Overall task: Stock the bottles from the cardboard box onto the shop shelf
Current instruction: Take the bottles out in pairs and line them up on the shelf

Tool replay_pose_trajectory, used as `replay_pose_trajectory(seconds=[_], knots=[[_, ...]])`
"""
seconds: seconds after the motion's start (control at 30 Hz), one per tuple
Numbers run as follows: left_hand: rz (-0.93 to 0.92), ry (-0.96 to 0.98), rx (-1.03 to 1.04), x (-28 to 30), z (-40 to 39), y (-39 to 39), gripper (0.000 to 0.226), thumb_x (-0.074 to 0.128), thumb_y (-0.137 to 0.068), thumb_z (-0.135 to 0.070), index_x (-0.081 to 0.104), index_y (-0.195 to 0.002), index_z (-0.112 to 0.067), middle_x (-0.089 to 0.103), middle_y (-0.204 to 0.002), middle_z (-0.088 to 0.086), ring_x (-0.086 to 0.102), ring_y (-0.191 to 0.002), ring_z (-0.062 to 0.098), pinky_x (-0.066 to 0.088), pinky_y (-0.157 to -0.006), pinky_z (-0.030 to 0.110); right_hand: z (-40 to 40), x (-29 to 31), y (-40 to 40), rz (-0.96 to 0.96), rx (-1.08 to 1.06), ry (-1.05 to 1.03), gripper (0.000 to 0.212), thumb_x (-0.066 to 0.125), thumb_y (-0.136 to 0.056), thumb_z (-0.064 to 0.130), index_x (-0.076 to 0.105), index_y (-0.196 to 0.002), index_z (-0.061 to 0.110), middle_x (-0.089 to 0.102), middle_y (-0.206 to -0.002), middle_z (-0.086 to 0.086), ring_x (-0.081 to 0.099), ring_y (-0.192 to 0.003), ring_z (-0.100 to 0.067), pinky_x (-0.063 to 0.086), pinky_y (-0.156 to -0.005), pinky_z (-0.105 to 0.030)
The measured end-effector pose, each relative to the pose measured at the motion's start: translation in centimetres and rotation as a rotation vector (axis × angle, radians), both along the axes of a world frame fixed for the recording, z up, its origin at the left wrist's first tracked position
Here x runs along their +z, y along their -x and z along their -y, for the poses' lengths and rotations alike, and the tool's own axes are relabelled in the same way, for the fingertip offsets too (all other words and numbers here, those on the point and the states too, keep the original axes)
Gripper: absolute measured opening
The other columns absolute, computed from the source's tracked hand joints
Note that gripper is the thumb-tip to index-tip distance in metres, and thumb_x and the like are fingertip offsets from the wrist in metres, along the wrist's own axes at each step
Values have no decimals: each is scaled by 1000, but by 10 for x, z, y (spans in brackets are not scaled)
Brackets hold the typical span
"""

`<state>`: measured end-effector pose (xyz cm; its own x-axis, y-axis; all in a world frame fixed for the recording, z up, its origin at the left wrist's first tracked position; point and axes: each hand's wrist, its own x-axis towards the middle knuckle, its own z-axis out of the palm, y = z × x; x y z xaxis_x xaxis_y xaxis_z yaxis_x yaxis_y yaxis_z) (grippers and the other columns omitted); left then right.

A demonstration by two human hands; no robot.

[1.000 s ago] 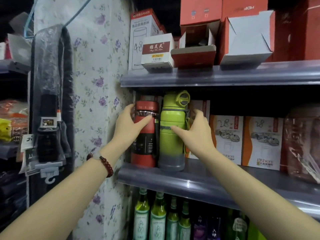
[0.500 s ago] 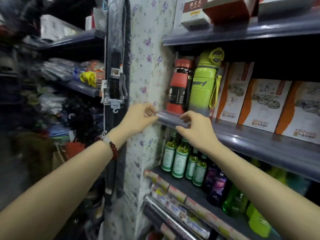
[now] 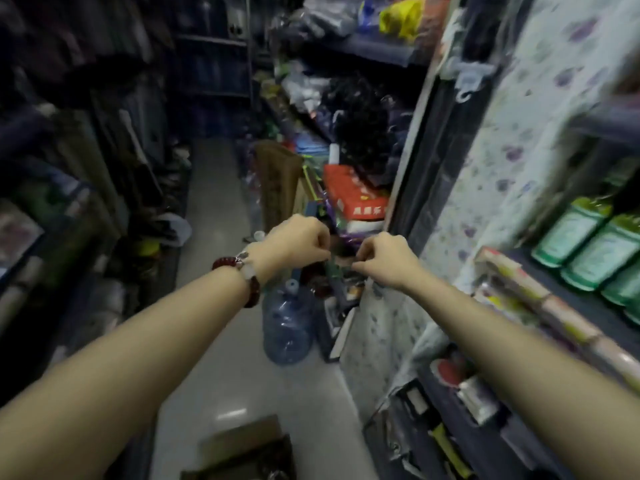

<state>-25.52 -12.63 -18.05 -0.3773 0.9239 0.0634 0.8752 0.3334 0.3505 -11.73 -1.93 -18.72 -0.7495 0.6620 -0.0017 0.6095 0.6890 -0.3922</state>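
Observation:
My left hand point(image 3: 298, 240), with a red bead bracelet at the wrist, and my right hand point(image 3: 385, 260) hang side by side in mid-air over the aisle. Both have their fingers curled in and hold nothing. The open cardboard box point(image 3: 242, 446) sits on the floor at the bottom edge, below my forearms, and its contents are too dark to make out. The shop shelf point(image 3: 540, 299) runs along the right, blurred, with green-labelled bottles point(image 3: 588, 244) standing on it. The red and green flasks are out of view.
A large clear water jug point(image 3: 286, 327) stands on the grey floor just beyond my hands. Piled goods and a red package point(image 3: 356, 199) crowd the aisle's right side. A floral-papered panel point(image 3: 502, 168) ends the shelf. Dark racks line the left.
My hands have come off the shelf edge and dropped away from the two flasks. The view has swung left and down, bringing the aisle floor and the cardboard box into sight.

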Motion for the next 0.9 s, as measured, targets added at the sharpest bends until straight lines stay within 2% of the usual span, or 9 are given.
replay_pose_trajectory(seconds=[0.1, 0.23, 0.33, 0.4, 0.47, 0.63, 0.73, 0.83, 0.9], knots=[[54, 115, 40, -61, 29, 38, 15, 64, -81, -25, 71, -89, -14, 71, -87, 5, 65, -84, 24, 55, -77, 39, 21, -64, 49, 83, 73, 76, 9, 69, -75, 26, 63, -70, 21, 72, -89, -11, 66, -89, -28, 49, -69, -31], [146, 252, 104, -143, 58, 77, 18, 60, -83, -21, 71, -92, -10, 72, -95, 11, 65, -88, 26, 49, -74, 31, 38, -150, 98, 188, 100, 163, 16, 64, -71, 26, 69, -78, 12, 72, -91, -14, 67, -87, -33, 55, -73, -37], [252, 310, 147, -204, 73, 93, 20, 60, -85, -18, 70, -96, -5, 71, -98, 12, 64, -89, 24, 46, -75, 30, 49, -207, 114, 219, 116, 235, 14, 64, -73, 24, 66, -76, 10, 70, -88, -14, 66, -86, -33, 53, -71, -35], [327, 337, 178, -249, 80, 96, 18, 61, -85, -18, 70, -95, -6, 70, -96, 9, 64, -92, 24, 44, -74, 28, 58, -248, 116, 230, 127, 285, 12, 66, -75, 25, 65, -74, 12, 69, -84, -12, 65, -87, -32, 50, -71, -32], [398, 358, 200, -298, 88, 95, 13, 63, -85, -20, 69, -92, -11, 64, -88, 1, 64, -89, 21, 42, -72, 26, 66, -295, 112, 245, 124, 345, 17, 67, -78, 25, 70, -84, 10, 71, -90, -12, 64, -89, -29, 50, -76, -32], [526, 372, 261, -418, 112, 80, 11, 62, -80, -29, 69, -87, -23, 62, -83, -8, 59, -79, 11, 46, -72, 24, 84, -418, 89, 246, 161, 504, 25, 67, -82, 27, 67, -101, 11, 67, -97, -7, 62, -87, -20, 45, -69, -23], [559, 385, 302, -485, 134, 68, 16, 63, -82, -26, 71, -92, -17, 64, -86, -5, 59, -82, 11, 42, -73, 21, 99, -484, 75, 222, 161, 589, 24, 69, -80, 22, 67, -100, 8, 69, -97, -8, 64, -90, -23, 51, -82, -34], [622, 383, 378, -544, 158, 57, 13, 64, -82, -22, 70, -91, -14, 70, -91, 0, 63, -85, 16, 48, -74, 26, 118, -548, 62, 185, 147, 675, 25, 69, -82, 21, 65, -105, 11, 69, -100, -6, 63, -89, -18, 50, -81, -25], [658, 369, 435, -577, 173, 49, 12, 63, -83, -22, 70, -90, -14, 66, -86, -3, 60, -81, 13, 44, -66, 18, 134, -587, 53, 142, 105, 722, 31, 69, -83, 23, 64, -111, 11, 67, -106, -5, 63, -92, -15, 50, -84, -24]])
